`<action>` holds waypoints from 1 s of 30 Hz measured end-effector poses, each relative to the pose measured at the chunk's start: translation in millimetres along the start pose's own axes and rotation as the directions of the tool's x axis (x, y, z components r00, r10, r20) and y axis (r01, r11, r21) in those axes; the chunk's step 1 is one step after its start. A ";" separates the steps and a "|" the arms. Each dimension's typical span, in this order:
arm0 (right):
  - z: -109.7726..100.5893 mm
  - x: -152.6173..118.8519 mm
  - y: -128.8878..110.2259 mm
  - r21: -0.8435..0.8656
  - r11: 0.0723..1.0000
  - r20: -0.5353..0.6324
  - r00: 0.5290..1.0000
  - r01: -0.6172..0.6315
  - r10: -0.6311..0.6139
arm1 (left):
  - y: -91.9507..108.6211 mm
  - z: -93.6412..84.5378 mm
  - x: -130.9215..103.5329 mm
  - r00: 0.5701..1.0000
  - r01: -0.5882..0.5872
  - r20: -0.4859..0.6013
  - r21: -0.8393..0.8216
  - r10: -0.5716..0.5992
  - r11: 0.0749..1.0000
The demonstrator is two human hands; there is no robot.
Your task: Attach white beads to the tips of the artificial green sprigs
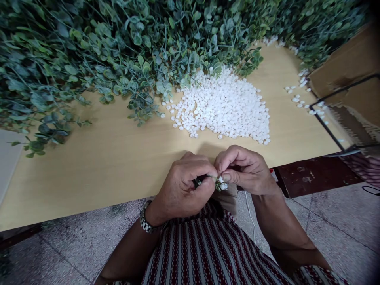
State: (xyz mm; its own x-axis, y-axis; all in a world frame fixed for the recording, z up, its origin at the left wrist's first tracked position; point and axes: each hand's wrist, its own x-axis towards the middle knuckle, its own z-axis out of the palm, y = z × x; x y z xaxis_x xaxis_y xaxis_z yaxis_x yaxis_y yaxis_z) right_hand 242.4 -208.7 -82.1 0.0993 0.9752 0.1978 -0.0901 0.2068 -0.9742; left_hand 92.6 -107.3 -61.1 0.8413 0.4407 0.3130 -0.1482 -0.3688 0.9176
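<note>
Over the table's near edge, my left hand (190, 184) is closed in a pinch on a small green stem that has a cluster of white pieces (221, 184) at its tip. Most of the stem is hidden inside the fingers. My right hand (249, 168) meets it from the right, thumb and forefinger pinched together against the white cluster. What exactly sits between those right fingertips is too small to make out. Just beyond both hands lies a heap of small white round pieces (228, 107).
A thick bank of artificial green foliage (133, 43) covers the far side of the wooden table (97, 158). To the right stand a torn cardboard box (353, 63) and a black metal frame (326, 128). Loose white pieces (297, 99) lie scattered near the box.
</note>
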 end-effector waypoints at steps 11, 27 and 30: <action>-0.4 -1.3 0.2 -0.028 1.000 -0.010 1.000 0.004 -0.004 | -0.5 1.6 -1.1 0.999 -0.034 -0.019 0.070 0.036 0.997; 11.0 -2.0 8.2 -0.470 0.838 -0.070 0.934 0.278 -0.349 | -3.2 14.4 -6.7 0.976 0.039 -0.216 0.000 -0.038 0.999; 13.6 -1.8 10.3 -0.515 0.804 -0.104 0.909 0.297 -0.403 | -2.2 18.5 -7.7 0.969 0.070 -0.234 -0.055 -0.081 0.996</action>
State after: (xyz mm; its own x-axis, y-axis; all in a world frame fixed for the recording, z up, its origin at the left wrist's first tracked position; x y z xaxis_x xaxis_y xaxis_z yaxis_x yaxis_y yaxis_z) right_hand 227.8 -207.3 -91.0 0.2297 0.7954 0.5610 0.4673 0.4155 -0.7804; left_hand 96.1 -125.0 -70.1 0.7052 0.6485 0.2866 -0.1174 -0.2919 0.9492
